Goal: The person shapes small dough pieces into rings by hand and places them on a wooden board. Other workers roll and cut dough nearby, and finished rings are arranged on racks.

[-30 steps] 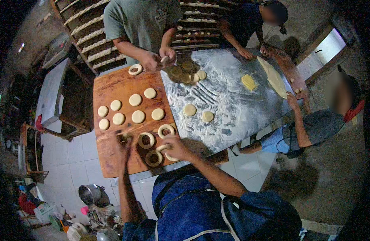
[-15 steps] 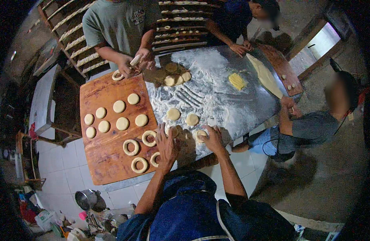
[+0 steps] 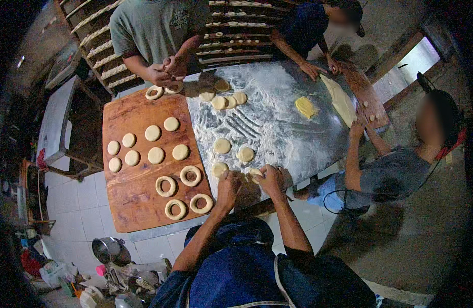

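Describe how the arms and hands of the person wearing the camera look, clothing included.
The left hand and right hand show no gloves. The forearms are bare below dark blue sleeves. Pale trim edges the blue apron.

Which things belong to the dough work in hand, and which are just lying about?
In the work:
pale round dough disc at left hand
pale dough piece at right hand
pale dough rings on brown wooden board
flour-dusted grey table

Apparently lying about:
silver metal pot
white plastic bag
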The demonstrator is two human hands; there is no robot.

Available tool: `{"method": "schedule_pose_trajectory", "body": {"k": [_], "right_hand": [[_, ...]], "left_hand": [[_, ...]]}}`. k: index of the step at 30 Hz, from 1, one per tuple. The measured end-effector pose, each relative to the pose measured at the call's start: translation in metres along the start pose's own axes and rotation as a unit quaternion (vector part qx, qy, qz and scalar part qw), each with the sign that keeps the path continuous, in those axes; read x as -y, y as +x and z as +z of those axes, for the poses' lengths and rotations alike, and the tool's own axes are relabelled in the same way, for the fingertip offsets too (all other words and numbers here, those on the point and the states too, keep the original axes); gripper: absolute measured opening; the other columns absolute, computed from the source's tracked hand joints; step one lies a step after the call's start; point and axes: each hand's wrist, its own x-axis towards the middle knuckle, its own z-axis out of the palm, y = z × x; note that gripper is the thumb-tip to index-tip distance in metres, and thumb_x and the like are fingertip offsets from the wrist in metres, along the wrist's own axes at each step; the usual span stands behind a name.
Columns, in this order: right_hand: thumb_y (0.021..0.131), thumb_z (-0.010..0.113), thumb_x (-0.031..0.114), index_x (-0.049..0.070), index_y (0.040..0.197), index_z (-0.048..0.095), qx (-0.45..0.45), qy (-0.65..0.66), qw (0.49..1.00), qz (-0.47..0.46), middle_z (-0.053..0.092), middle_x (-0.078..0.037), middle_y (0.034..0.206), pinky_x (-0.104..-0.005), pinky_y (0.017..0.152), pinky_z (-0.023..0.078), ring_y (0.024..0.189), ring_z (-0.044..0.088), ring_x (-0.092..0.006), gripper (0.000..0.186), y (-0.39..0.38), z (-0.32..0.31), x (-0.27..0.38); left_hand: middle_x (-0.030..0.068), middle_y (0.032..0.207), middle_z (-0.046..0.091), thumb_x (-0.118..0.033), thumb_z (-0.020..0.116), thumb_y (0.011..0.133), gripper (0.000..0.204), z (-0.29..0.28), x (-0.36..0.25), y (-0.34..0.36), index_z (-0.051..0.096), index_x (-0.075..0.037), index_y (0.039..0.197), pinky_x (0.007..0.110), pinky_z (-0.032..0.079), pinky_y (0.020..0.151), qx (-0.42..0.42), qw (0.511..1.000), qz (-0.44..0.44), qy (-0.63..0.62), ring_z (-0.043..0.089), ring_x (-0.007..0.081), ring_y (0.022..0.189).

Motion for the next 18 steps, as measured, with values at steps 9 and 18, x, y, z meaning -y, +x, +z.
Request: {"method": "schedule_pose_trajectory", "body": {"k": [9, 18], "right_hand": [[0.076, 0.071, 0.006, 0.003, 0.095, 0.05, 0.07, 0.361, 0.929, -0.03, 0.059, -0.007, 0.087, -0.0265, 0.067, 0.047, 0.079, 0.058, -0.012, 0.028, -0.016, -0.017, 0.005], [0.067, 0.073, 0.0, 0.005, 0.118, 0.035, 0.027, 0.374, 0.925, -0.057, 0.05, -0.013, 0.11, -0.0334, 0.072, 0.051, 0.093, 0.059, -0.0216, 0.064, -0.027, -0.015, 0.043]], "left_hand": [[0.0077, 0.09, 0.065, -0.025, 0.063, 0.087, 0.031, 0.004, -0.026, 0.007, 0.061, 0.004, 0.098, 0.028, 0.046, 0.072, 0.087, 0.89, -0.188, -0.407, 0.058, 0.0137, 0.082], [0.0078, 0.088, 0.065, -0.017, 0.064, 0.086, 0.025, -0.017, -0.035, 0.006, 0.06, 0.003, 0.1, 0.028, 0.048, 0.073, 0.054, 0.938, -0.111, -0.323, 0.059, 0.0128, 0.082]]}}
